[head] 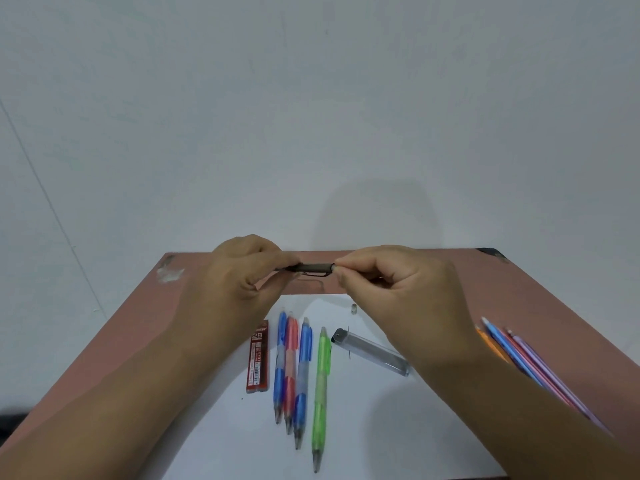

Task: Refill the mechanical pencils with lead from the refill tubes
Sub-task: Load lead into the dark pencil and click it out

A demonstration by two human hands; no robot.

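Note:
A dark mechanical pencil is held level above the far part of the table. My left hand grips its left half. My right hand pinches its right end with thumb and forefinger. Below them, on a white sheet, lie a blue pencil, a red pencil, another blue pencil and a green pencil. A red 2B lead refill tube lies to their left. A clear refill tube with a dark cap lies to their right. A small cap stands on the sheet.
The table is reddish brown and stands against a pale wall. Several thin coloured pencils lie near the table's right edge, partly under my right forearm. A scuffed patch marks the far left corner.

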